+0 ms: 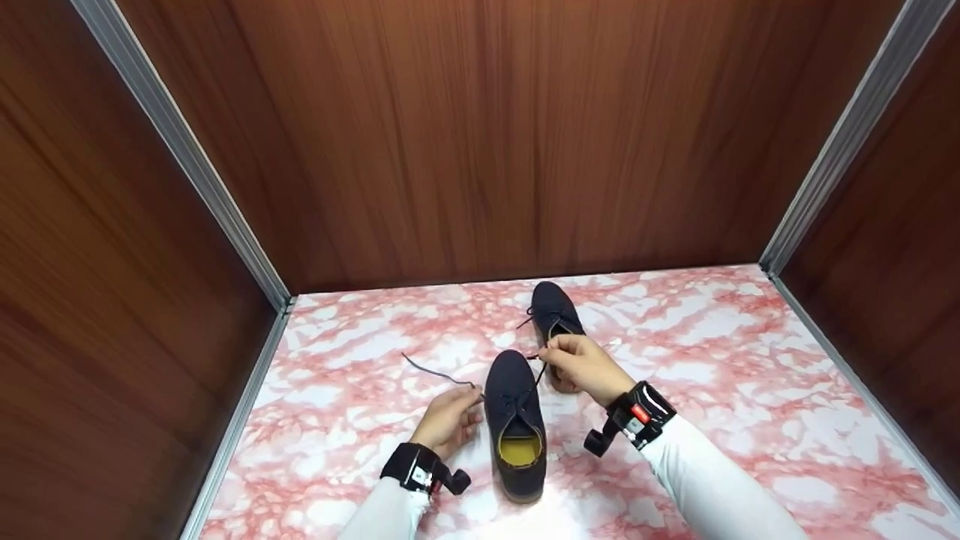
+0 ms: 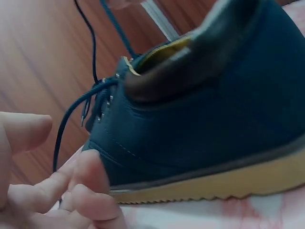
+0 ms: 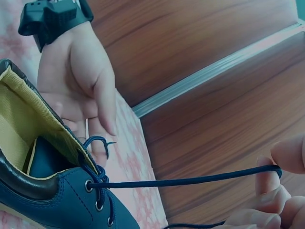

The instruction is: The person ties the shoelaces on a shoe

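A dark navy lace-up shoe (image 1: 504, 379) with a yellow lining stands on the table, its toe pointing away from me. My right hand (image 1: 585, 369) pinches one end of its shoelace (image 3: 205, 179) between thumb and fingers, pulled taut off to the shoe's right. On the other side, my left hand (image 1: 448, 418) lies low beside the shoe, palm partly turned up, thumb apart from the loosely bent fingers. The left lace end (image 1: 439, 373) runs past those fingertips and trails across the table. Crossed lace sits over the eyelets (image 3: 99, 205).
Behind my right hand is a matching navy shoe (image 1: 551, 298) with its lace tied. The table (image 1: 337, 435) has a pink and white marbled top. Brown wood-grain panels (image 1: 480, 150) with grey metal corner strips (image 1: 202, 180) enclose it on three sides.
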A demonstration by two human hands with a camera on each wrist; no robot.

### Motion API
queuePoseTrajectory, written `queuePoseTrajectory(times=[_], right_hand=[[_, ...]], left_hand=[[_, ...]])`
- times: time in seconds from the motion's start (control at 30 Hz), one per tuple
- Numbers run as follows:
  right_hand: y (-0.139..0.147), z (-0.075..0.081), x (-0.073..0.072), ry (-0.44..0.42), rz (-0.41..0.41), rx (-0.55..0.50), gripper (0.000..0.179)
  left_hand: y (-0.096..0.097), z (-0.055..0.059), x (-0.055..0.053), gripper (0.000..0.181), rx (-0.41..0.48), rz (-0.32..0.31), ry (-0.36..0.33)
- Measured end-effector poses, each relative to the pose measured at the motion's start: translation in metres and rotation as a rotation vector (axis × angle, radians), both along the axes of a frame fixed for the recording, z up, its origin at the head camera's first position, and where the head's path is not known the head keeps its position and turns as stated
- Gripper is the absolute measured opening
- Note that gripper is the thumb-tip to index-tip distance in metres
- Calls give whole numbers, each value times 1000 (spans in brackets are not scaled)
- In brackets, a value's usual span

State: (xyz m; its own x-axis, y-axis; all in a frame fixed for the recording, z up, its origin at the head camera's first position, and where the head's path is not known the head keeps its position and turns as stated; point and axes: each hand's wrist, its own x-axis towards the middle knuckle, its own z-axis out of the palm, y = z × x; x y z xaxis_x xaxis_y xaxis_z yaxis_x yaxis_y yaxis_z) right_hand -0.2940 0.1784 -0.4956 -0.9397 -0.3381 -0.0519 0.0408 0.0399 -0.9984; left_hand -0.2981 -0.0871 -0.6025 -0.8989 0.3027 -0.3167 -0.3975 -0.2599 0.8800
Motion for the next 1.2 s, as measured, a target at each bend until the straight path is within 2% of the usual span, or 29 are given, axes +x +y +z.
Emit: queuePoseTrajectory(times=[0.13,0.23,0.53,0.83,1.07,1.2], right_hand=[[0,1,0,-2,-1,-2,21],[0,1,0,-1,-3,-3,22],[4,1,-1,3,-63,45,16],[10,4,-4,23,-86,75,15],[17,8,-4,39,-109,120,15],[20,10,-6,47,-119,138,16]], left_hand=[[-2,3,-4,18,118,40,7],[-4,6,-5,8,144,72,11],[-6,19,-8,17,72,164,53],[-2,32,-14,19,-54,240,150],[-2,44,-18,34,-127,254,205],[-1,53,-22,36,-149,271,219]])
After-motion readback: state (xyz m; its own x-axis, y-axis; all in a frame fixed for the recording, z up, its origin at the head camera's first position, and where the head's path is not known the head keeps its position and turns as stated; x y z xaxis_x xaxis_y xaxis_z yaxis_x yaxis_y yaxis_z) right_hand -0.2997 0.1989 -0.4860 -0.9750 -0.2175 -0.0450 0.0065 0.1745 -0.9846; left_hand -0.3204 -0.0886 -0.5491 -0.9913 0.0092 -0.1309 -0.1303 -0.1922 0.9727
